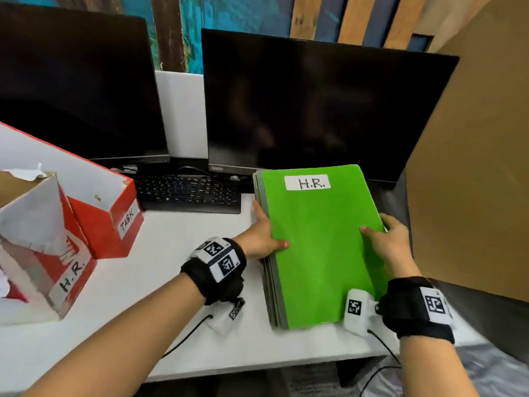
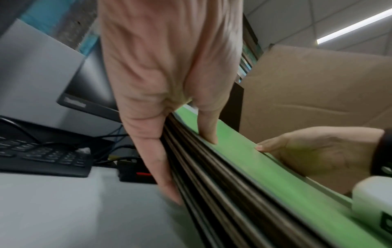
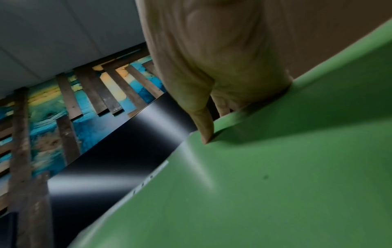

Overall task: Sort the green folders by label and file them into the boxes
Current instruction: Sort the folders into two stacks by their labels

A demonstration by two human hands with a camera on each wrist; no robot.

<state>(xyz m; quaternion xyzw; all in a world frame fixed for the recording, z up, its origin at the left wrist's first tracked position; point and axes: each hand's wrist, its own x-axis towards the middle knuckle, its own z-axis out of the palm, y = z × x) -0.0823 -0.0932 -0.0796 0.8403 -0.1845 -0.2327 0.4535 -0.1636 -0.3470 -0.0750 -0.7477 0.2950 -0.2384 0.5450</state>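
The top green folder (image 1: pixel 320 242), labelled "H.R.", lies on a stack of folders (image 1: pixel 273 296) at the right end of the white bench (image 1: pixel 160 270), just in front of the right-hand monitor (image 1: pixel 323 107). The left hand (image 1: pixel 262 236) clasps the stack's left edge: its thumb lies on the green cover while the fingers (image 2: pixel 157 154) run down the side of the stacked edges to the bench. The right hand (image 1: pixel 392 242) takes the right edge, thumb pressed flat on the cover, its other fingers curled round the edge and hidden beneath; how many folders they have caught cannot be told.

The step in hand looks to be lifting off this one folder for filing. To do it well, the right thumb should slide the cover slightly so that only the top folder parts from the rest, while the left hand holds the pile down and square. The cover bows a little in the right wrist view, so it is limp and wants support along both long edges.

Its goal is the red and white box labelled "H.R." (image 1: pixel 48 270) at the bench's left end, well apart from the stack, beside the box labelled "TASK" (image 1: pixel 114 222). A black keyboard (image 1: pixel 189 193) lies between.
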